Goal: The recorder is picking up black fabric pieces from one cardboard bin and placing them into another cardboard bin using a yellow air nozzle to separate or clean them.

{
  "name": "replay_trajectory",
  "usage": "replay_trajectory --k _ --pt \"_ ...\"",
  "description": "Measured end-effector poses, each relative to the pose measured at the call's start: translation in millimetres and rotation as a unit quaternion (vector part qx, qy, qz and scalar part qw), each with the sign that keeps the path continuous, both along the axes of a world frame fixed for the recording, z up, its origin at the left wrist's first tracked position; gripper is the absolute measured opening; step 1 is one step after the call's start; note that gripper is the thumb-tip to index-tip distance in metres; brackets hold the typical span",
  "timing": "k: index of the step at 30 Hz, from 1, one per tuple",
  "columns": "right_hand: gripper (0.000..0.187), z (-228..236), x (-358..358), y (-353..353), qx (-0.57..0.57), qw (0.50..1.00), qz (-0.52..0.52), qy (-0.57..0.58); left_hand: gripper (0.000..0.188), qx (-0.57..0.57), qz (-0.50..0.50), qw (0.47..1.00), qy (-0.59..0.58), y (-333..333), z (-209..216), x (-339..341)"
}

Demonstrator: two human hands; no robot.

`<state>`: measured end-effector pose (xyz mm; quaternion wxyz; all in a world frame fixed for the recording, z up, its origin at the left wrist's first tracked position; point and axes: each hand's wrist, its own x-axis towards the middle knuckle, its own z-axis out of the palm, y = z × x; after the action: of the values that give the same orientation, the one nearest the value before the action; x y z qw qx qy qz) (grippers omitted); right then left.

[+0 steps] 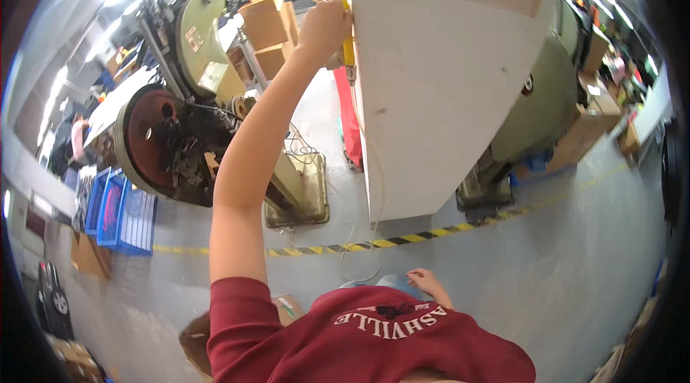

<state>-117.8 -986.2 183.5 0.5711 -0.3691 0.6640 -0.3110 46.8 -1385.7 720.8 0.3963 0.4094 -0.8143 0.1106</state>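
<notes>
My left arm stretches up and forward, and my left hand (pixel 325 25) is closed around a yellow air gun (pixel 348 48) at the left edge of a white panel (pixel 431 95). A metal fitting (pixel 351 75) sits at the gun's lower end, and a thin pale hose (pixel 379 181) runs down from near it to a loop on the floor. The upper part of the gun is hidden by my fingers. Low in front of my body, my right hand (pixel 427 282) hangs with fingers loosely bent and apart, holding nothing that I can see.
A green press machine (pixel 205 30) with a big flywheel (pixel 147 135) stands at left, another green machine (pixel 535 110) behind the panel at right. Blue crates (pixel 133 214) rest on the floor at left. Yellow-black tape (pixel 402 239) crosses the floor. Cardboard boxes (pixel 266 23) are stacked behind.
</notes>
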Motion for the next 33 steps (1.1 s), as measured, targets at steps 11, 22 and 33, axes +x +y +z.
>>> replay_trajectory --k 11,22,33 --pt "0.032 322 33 -175 -0.561 0.827 -0.023 0.036 0.027 0.091 0.063 0.979 0.169 174 11 64" --pt "0.049 248 234 -60 -0.382 0.793 0.47 -0.064 0.024 0.174 0.286 0.807 0.487 438 -229 157" --pt "0.046 145 335 39 -0.207 0.781 0.555 0.198 0.028 0.329 0.303 0.457 0.769 643 -453 320"
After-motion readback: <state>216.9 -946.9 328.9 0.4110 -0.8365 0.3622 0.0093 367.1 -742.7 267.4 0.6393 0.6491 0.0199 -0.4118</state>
